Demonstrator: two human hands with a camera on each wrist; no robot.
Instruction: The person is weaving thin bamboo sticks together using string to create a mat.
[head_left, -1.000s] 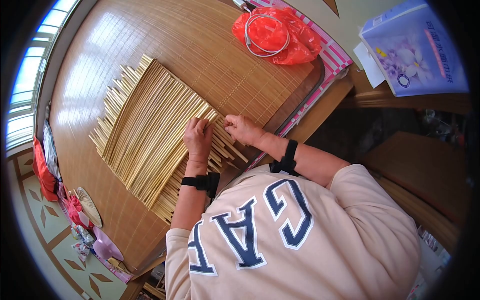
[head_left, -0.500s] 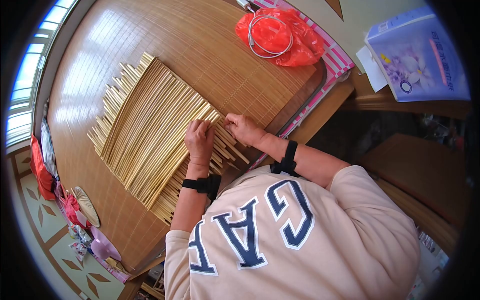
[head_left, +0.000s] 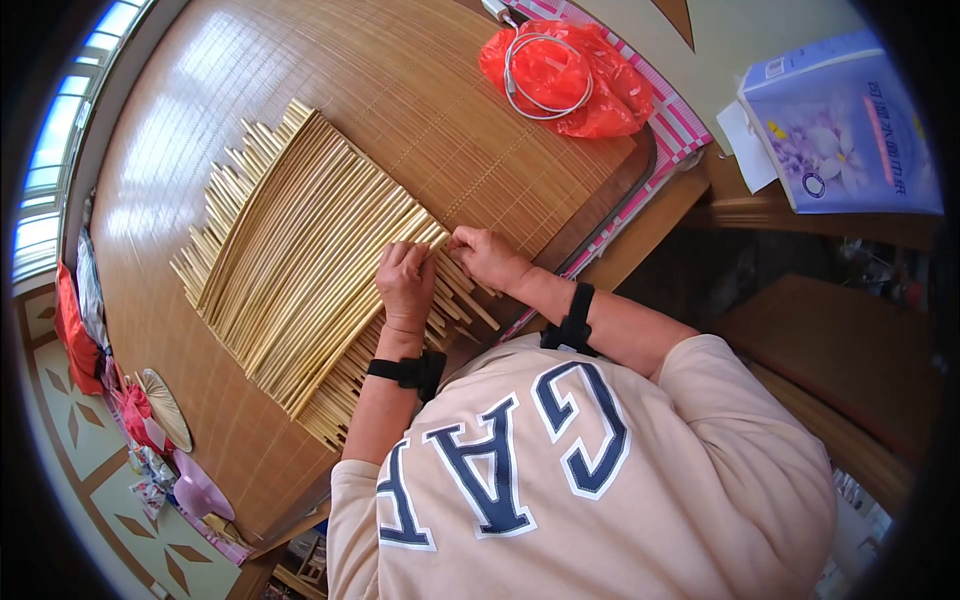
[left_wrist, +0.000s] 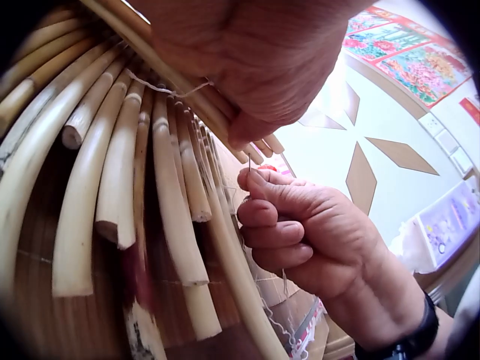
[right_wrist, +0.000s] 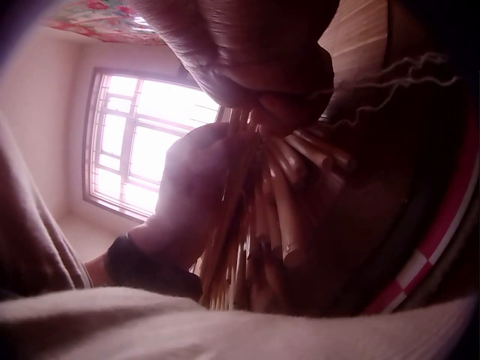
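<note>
A fan-shaped mat of pale yellow plant stalks (head_left: 310, 240) lies on the table, its ends uneven. My left hand (head_left: 407, 285) grips the outermost stalks at the mat's near right edge; in the left wrist view its thumb presses the stalks from the side. Just right of it, my right hand (head_left: 490, 260) pinches a thin needle (left_wrist: 250, 162) between thumb and forefinger, close to the stalk ends. Its other fingers are curled, and thread hangs below them. White thread (left_wrist: 169, 90) crosses the stalks beside the left hand. In the right wrist view, loose thread (right_wrist: 390, 94) trails from the right hand.
A red plastic bag (head_left: 570, 75) with a white cable on it sits at the table's far right. Beyond the edge stands a purple tissue pack (head_left: 840, 130). A straw fan (head_left: 167, 410) and a pink hat (head_left: 200, 487) lie along the left edge.
The view has shifted slightly. Both hands stay at the same edge of the mat, the left one still on the stalks and the right one close beside it.
</note>
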